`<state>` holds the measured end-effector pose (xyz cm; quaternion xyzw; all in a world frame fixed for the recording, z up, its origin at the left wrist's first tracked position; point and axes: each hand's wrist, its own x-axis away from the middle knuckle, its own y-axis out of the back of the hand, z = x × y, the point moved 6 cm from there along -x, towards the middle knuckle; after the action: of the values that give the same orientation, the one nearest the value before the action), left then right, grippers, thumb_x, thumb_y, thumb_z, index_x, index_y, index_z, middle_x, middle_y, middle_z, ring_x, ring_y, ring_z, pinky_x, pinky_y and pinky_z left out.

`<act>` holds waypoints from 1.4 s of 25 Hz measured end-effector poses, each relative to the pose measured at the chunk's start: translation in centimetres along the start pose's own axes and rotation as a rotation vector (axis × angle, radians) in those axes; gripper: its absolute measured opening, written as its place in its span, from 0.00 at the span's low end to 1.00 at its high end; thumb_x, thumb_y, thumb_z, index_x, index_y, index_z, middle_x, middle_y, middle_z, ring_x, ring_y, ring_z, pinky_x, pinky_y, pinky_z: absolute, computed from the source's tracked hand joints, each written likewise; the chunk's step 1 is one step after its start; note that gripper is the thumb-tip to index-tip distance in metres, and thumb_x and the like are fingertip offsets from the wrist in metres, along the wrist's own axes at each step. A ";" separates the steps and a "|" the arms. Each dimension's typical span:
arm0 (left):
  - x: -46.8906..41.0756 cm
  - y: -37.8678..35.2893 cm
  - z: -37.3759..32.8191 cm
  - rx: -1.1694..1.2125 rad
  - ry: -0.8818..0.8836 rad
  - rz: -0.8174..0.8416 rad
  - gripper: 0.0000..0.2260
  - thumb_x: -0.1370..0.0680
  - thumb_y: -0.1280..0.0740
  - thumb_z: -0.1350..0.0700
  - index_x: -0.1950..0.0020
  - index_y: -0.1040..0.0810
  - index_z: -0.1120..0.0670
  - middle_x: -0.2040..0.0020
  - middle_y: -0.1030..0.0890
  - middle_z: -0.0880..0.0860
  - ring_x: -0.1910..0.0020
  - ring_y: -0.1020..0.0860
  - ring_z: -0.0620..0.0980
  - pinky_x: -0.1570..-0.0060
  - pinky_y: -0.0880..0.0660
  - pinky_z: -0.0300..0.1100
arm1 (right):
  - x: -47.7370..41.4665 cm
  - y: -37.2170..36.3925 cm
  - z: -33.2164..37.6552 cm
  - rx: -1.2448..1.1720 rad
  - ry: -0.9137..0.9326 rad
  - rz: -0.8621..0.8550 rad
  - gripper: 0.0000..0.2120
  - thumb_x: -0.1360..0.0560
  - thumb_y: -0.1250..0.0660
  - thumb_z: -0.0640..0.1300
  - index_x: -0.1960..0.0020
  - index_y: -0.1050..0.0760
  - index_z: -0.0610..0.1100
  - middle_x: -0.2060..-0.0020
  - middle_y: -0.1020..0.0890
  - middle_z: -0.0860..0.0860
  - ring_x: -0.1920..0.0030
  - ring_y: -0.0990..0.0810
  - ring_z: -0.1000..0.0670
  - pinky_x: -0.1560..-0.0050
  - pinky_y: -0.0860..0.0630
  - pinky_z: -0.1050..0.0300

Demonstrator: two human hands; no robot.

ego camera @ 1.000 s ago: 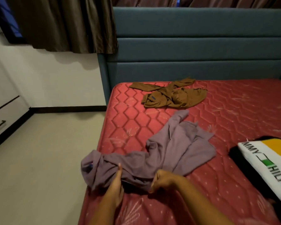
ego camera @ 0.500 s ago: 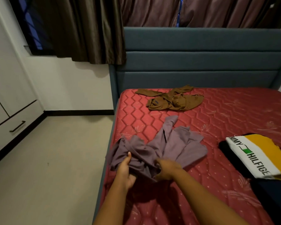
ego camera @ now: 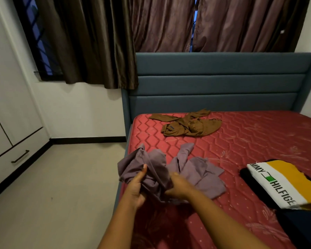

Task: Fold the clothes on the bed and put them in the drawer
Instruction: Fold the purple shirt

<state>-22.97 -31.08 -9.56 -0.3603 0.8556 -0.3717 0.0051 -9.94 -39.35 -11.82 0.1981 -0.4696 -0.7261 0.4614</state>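
A crumpled mauve garment (ego camera: pixel 196 169) lies at the left edge of the red mattress (ego camera: pixel 250 141). My left hand (ego camera: pixel 136 187) grips its bunched left part, thumb up, lifting it off the bed. My right hand (ego camera: pixel 178 187) grips the cloth just beside it. A brown garment (ego camera: pixel 188 125) lies crumpled near the headboard. At the right lies a folded white, yellow and black shirt (ego camera: pixel 280 182) with lettering. A white drawer (ego camera: pixel 16 159) with a dark handle is low on the left wall.
A teal padded headboard (ego camera: pixel 223 83) backs the bed, with dark curtains (ego camera: pixel 151 24) above. Beige floor (ego camera: pixel 57 194) runs between bed and white wardrobe (ego camera: pixel 5 105). A dark cloth (ego camera: pixel 302 225) lies at the bed's lower right.
Both hands have gathered the mauve garment's left end and raised it off the mattress. The view has tilted up, showing more curtain and the drawer.
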 end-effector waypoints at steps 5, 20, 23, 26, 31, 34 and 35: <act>0.2 -0.5 -1.3 0.041 -0.012 0.062 0.13 0.20 0.39 0.54 0.41 0.21 0.59 0.48 0.16 0.58 0.52 0.17 0.54 0.53 0.19 0.49 | 0.1 3.5 -1.3 -0.050 -0.147 -0.290 0.20 0.23 0.42 0.39 0.32 0.29 0.48 0.38 0.23 0.40 0.40 0.24 0.39 0.46 0.27 0.50; 3.1 -7.3 -4.5 -1.078 -0.496 -0.054 0.46 0.40 0.26 0.51 0.24 0.40 0.56 0.28 0.35 0.57 0.30 0.34 0.55 0.36 0.34 0.45 | 6.2 15.1 9.5 -0.678 0.191 -0.089 0.12 0.21 0.36 0.47 0.60 0.20 0.43 0.61 0.19 0.48 0.58 0.22 0.51 0.54 0.26 0.55; 3.8 -9.3 -4.7 -1.021 -0.391 0.060 0.22 0.30 0.26 0.64 0.38 0.27 0.56 0.47 0.23 0.51 0.47 0.24 0.49 0.48 0.29 0.40 | 8.2 14.1 10.1 -0.703 0.176 0.223 0.04 0.22 0.34 0.46 0.49 0.21 0.48 0.48 0.18 0.46 0.47 0.20 0.48 0.45 0.24 0.54; 3.6 -8.5 -6.3 -0.908 -0.535 0.047 0.03 0.33 0.33 0.63 0.61 0.21 0.58 0.66 0.20 0.43 0.62 0.22 0.40 0.56 0.25 0.41 | 8.5 12.9 5.0 -0.318 -0.068 0.336 0.23 0.32 0.23 0.49 0.39 0.24 0.48 0.43 0.19 0.48 0.44 0.19 0.47 0.45 0.21 0.52; 3.1 -4.3 -7.6 -1.044 -0.590 -0.243 0.23 0.37 0.43 0.57 0.48 0.20 0.65 0.51 0.17 0.62 0.50 0.20 0.58 0.48 0.24 0.49 | 8.7 2.8 -3.9 -0.016 -0.458 0.640 0.11 0.26 0.29 0.49 0.50 0.21 0.41 0.46 0.19 0.43 0.61 0.20 0.52 0.58 0.22 0.61; 3.8 -1.4 -7.6 -1.178 -0.488 -0.440 0.12 0.30 0.39 0.59 0.51 0.20 0.59 0.51 0.19 0.64 0.53 0.21 0.63 0.53 0.24 0.52 | 7.9 3.7 -5.4 -0.137 -0.386 0.295 0.10 0.23 0.32 0.48 0.54 0.22 0.41 0.59 0.19 0.41 0.71 0.24 0.54 0.70 0.26 0.62; 4.5 -0.6 -7.8 -1.222 -0.464 -0.514 0.09 0.28 0.38 0.61 0.50 0.22 0.59 0.49 0.21 0.65 0.52 0.23 0.64 0.53 0.25 0.52 | 7.9 5.8 -5.1 -0.188 -0.339 0.119 0.10 0.23 0.33 0.46 0.60 0.25 0.41 0.67 0.22 0.43 0.76 0.27 0.54 0.74 0.29 0.60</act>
<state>-28.09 -29.26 -2.34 -0.5595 0.7758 0.2725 -0.1041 -7.35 -49.41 -8.15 0.0010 -0.4815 -0.7612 0.4344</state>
